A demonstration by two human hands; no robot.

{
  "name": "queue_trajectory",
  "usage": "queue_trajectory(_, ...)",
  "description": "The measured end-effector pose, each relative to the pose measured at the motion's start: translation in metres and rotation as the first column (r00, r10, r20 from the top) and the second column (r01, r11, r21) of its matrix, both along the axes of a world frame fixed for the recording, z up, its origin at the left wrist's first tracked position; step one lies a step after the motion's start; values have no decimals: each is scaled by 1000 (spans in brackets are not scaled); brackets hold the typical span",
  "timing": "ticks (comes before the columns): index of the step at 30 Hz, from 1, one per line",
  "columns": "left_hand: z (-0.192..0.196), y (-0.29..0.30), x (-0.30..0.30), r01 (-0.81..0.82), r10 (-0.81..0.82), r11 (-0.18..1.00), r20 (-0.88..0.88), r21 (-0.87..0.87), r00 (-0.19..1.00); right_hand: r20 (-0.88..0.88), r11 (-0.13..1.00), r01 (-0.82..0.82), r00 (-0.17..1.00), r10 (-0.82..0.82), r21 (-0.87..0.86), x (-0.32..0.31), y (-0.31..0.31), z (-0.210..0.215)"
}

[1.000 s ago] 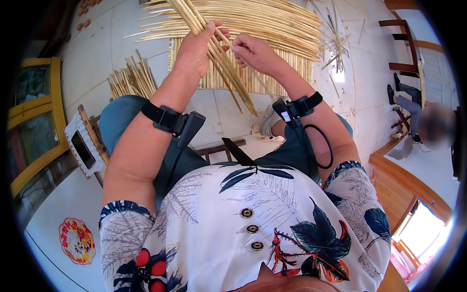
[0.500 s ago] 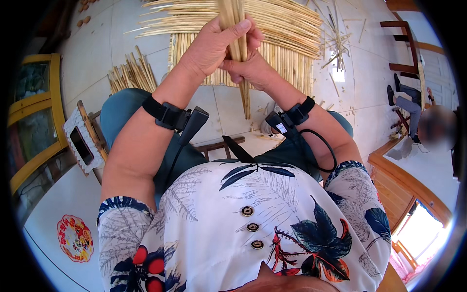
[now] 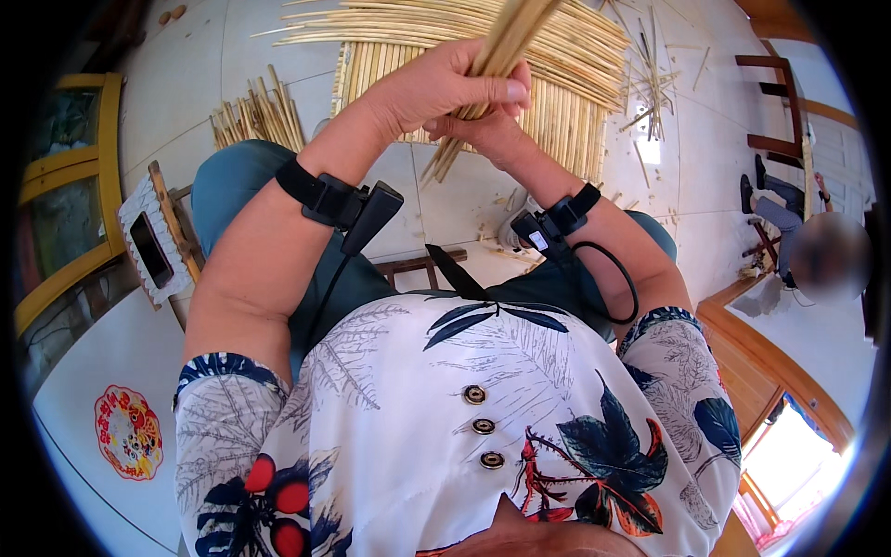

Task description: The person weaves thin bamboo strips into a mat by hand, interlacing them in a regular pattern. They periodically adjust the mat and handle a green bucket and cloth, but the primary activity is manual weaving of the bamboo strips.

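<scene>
A small bundle of long, pale yellow stalks [image 3: 512, 42] slants between my hands, its upper end leaning right and its lower ends pointing down to the left. My left hand [image 3: 444, 88] is closed around the bundle, thumb across its front. Just below, my right hand [image 3: 490, 133] also grips it, with part of its fingers hidden behind the stalks and the other hand. Beyond my hands lies a panel of side-by-side stalks [image 3: 566, 139], with a layer of loose stalks [image 3: 575, 46] spread crosswise over its far part.
Another bunch of stalks [image 3: 255, 116] lies by my left knee. Thin scattered sticks [image 3: 654, 84] are on the tiled floor at right. A phone [image 3: 151, 251] rests on a cloth-covered stand at left. A wooden stool [image 3: 775, 102] and a seated person [image 3: 789, 204] are at far right.
The bundle has tilted from nearly upright to a slant, its top swinging right and its lower end left. Both hands have shifted slightly right with it, still gripping.
</scene>
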State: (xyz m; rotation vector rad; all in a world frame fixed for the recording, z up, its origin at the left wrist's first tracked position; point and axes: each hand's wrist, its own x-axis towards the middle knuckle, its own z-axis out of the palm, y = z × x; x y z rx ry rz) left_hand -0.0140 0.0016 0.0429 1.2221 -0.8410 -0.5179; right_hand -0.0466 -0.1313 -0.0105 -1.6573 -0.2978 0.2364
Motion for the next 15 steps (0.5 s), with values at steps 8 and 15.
queue_trajectory(8,-14,-3,-6,183,-167,966,-94,185,981,47,999,20,999,-22,31,-7,-8,-37)
queue_trajectory(15,-2,8,-13,314,-314,939,-20,141,949,32,997,-78,996,78,9,-27,5,-9)
